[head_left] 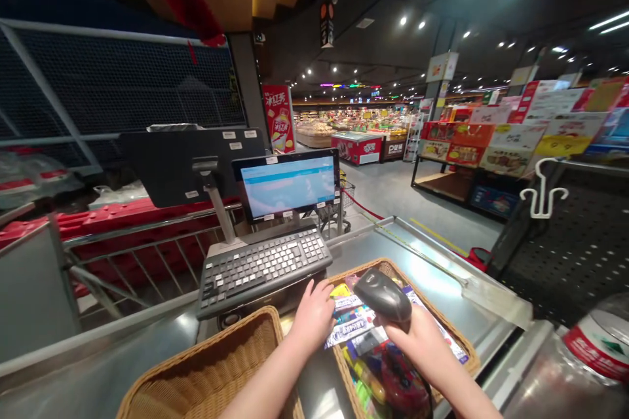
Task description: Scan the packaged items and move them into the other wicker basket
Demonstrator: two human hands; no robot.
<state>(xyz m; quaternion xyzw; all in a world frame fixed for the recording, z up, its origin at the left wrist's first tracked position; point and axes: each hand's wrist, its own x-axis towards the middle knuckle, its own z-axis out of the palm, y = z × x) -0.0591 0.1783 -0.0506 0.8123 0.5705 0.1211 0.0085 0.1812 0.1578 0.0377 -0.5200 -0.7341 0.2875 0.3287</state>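
Note:
My right hand (417, 340) is closed around the handle of a black barcode scanner (383, 294), held over a wicker basket (469, 353) of packaged sweets. My left hand (314, 317) is at that basket's left side, its fingers bent onto a white and purple sweet packet (351, 330); the fingertips are partly hidden. This packet juts over the basket's left rim. Yellow and green packets (366, 380) and a dark red wrapped item (403, 376) lie lower in the basket. A second wicker basket (211, 366) stands left of my left forearm.
A keyboard (268, 265) and a lit monitor (289, 183) stand behind the baskets on the metal counter (363, 245). A white hook (543, 190) hangs on a black perforated panel (584, 229) at right. A clear plastic container (580, 366) is near right. Stacked boxes (511, 137) stand beyond.

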